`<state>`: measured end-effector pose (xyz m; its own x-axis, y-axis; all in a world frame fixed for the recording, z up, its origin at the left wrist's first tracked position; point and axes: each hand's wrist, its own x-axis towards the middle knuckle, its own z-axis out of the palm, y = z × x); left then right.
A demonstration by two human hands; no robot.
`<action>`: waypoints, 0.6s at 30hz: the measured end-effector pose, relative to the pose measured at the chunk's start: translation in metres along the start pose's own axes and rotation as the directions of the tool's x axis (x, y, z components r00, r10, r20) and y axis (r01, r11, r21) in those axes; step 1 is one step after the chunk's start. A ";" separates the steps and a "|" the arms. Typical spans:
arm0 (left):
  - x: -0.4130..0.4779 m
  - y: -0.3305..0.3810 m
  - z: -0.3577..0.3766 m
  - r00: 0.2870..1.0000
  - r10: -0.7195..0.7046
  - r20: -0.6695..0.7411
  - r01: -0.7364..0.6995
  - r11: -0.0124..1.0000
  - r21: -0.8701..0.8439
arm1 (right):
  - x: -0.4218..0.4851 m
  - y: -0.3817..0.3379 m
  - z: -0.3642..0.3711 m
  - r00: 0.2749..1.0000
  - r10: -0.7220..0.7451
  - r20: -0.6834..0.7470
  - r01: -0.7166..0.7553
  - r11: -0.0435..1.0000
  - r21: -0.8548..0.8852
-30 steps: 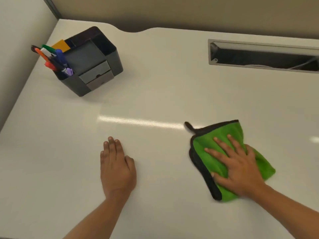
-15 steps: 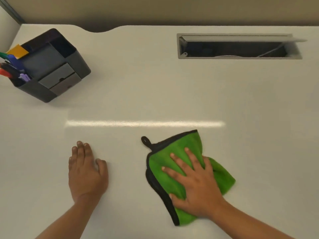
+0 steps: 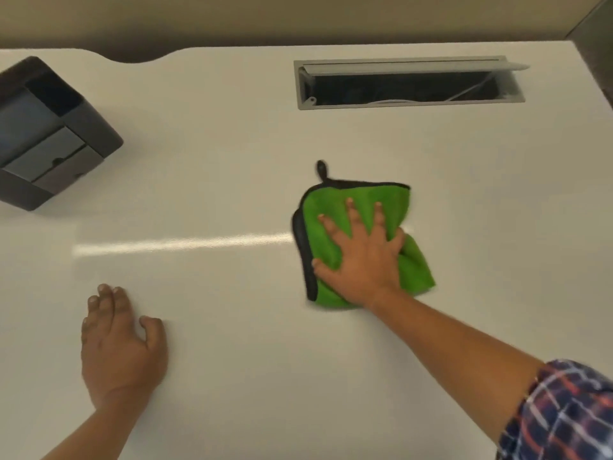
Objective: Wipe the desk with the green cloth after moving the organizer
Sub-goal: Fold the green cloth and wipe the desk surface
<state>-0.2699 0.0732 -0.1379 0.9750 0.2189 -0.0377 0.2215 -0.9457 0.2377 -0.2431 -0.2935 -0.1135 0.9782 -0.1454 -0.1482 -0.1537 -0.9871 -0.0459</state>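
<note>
- Pressing flat on the cloth (image 3: 361,207), my right hand (image 3: 361,257) has its fingers spread wide and the palm down on the green fabric; it grips nothing, it only bears down.
- My thumb sits at the cloth's dark left edge, and the fingertips reach toward its far edge.
- The cloth lies folded on the desk (image 3: 215,167), green with a black border, most of it under and around my right hand; a strip of green shows past the hand's right side.
- A small black loop (image 3: 321,168) sticks out from the cloth's far left corner, just beyond my fingertips.
- My left hand (image 3: 121,350) rests palm down on the bare desk, fingers close together and thumb out to the side, holding nothing.
- The two hands are well apart, the left one nearer to me than the right.
- The organizer (image 3: 49,134) stands far beyond my left hand, cut by the left edge of the view, well apart from the cloth.
- A grey cable slot (image 3: 408,83) with its flap up sits in the desk beyond my right hand.
- A plaid sleeve (image 3: 570,416) shows on my right arm.
</note>
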 end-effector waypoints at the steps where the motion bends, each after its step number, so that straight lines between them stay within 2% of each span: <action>1: 0.001 -0.001 0.000 1.000 -0.008 0.003 0.008 1.000 0.005 | -0.015 -0.008 0.003 0.997 -0.077 -0.017 0.078 0.997 0.009; 5: 0.001 -0.002 0.002 1.000 -0.021 0.003 0.021 1.000 -0.002 | -0.104 0.006 0.026 0.948 -0.319 -0.003 0.319 0.947 0.020; 8: 0.001 -0.001 0.000 1.000 -0.030 0.005 0.030 1.000 -0.004 | -0.143 0.066 0.030 0.946 -0.323 0.036 0.323 0.946 -0.012; 10: 0.000 0.000 0.000 1.000 -0.022 0.001 0.022 1.000 -0.009 | -0.139 0.111 0.022 0.968 -0.247 0.038 0.248 0.968 -0.035; 13: 0.000 0.002 -0.002 1.000 -0.016 -0.007 0.016 1.000 -0.020 | -0.096 0.153 0.006 1.000 -0.022 0.011 0.022 0.998 -0.061; 16: 0.000 0.003 -0.003 1.000 -0.005 -0.009 0.005 1.000 -0.021 | -0.032 0.151 -0.004 0.970 0.242 -0.011 -0.242 0.970 0.007; 18: 0.000 0.005 -0.004 1.000 -0.011 0.000 0.011 1.000 -0.026 | 0.009 0.133 -0.007 0.937 0.349 -0.003 -0.348 0.936 0.053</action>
<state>-0.2693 0.0696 -0.1330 0.9725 0.2294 -0.0400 0.2318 -0.9367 0.2625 -0.2535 -0.4269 -0.1141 0.8637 -0.4807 -0.1516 -0.4917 -0.8697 -0.0436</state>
